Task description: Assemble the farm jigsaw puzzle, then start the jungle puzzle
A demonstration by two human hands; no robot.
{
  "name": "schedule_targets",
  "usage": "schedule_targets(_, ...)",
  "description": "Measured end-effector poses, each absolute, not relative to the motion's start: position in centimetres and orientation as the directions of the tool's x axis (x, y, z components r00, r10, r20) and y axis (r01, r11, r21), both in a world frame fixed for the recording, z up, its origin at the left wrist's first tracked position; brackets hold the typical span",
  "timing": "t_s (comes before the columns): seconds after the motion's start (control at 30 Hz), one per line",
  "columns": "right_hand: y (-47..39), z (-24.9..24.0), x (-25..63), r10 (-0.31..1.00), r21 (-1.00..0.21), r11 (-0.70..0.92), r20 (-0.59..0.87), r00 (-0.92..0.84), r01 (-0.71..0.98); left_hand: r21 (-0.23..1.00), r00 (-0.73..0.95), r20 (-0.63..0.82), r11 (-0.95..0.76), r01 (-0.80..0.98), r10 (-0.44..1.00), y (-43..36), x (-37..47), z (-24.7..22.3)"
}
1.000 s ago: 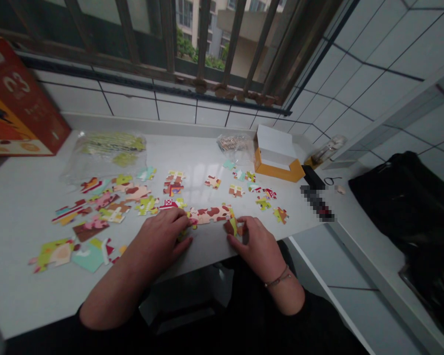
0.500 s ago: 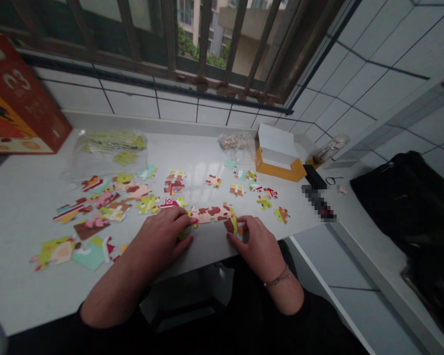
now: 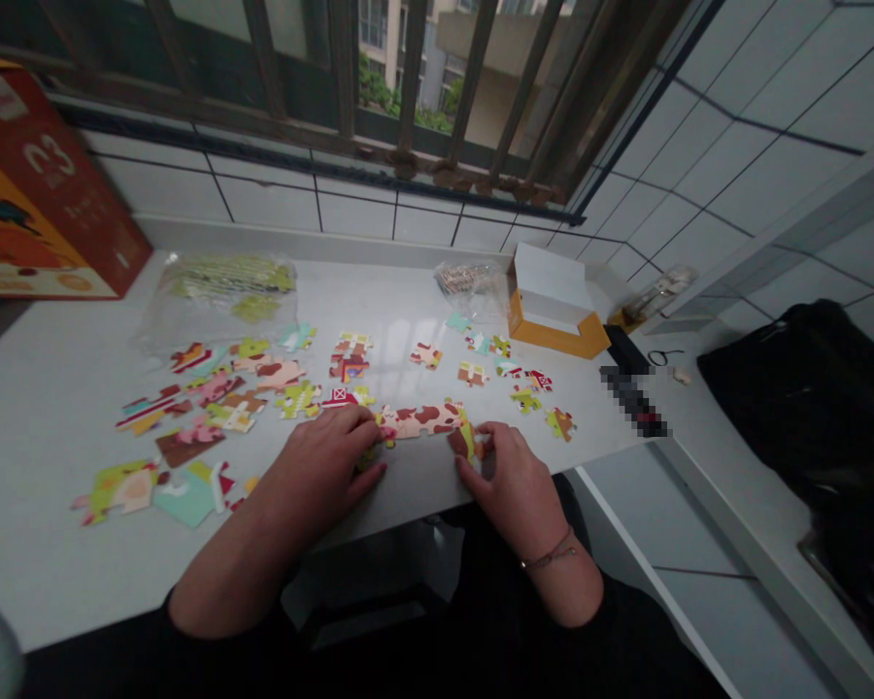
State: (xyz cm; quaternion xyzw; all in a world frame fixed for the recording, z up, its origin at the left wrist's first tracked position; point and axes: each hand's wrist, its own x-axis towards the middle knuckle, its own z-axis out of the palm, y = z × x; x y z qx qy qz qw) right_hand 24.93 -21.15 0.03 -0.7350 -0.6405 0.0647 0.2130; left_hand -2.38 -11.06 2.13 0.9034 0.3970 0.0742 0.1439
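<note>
White table (image 3: 379, 495), red box (image 3: 80, 194) cut off at far left, pixelated patch (image 3: 635, 400) at right, and across the near middle lies the cow strip (image 3: 422, 419), long axis left to right, right end slightly farther! Left hand (image 3: 331, 451) hides most of a green piece (image 3: 368, 456) by the strip's left end, grip impossible to tell; right hand (image 3: 510, 476) pinches a partly covered brown piece (image 3: 463, 442) near the other end.
</note>
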Motion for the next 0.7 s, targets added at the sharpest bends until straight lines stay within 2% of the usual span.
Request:
schedule_targets(0.13,-21.3,0.3,25.4,0.985,-0.433,0.000,0.157,0.075,0.901,0.324,0.675,0.018,-0.643,0.694,0.738,-11.1,-2.4,2.1)
schedule_targets(0.27,-21.5,1.1,26.2,0.996,-0.506,0.091,0.038,-0.084,0.857,0.338,0.672,0.032,-0.641,0.689,0.740,-11.0,-2.4,1.9)
schedule_targets(0.4,-21.4,1.8,27.2,0.986,-0.559,0.112,-0.041,-0.162,0.821,0.345,0.668,0.052,-0.641,0.686,0.743,-11.0,-2.4,1.9)
schedule_targets(0.5,-21.4,1.8,27.5,0.990,-0.573,0.099,-0.026,-0.139,0.813,0.342,0.666,0.046,-0.638,0.690,0.745,-11.0,-2.4,2.0)
schedule_targets(0.7,-21.9,1.0,25.6,0.998,-0.517,0.023,0.067,0.014,0.856,0.305,0.675,0.033,-0.650,0.696,0.737,-11.0,-2.4,1.9)
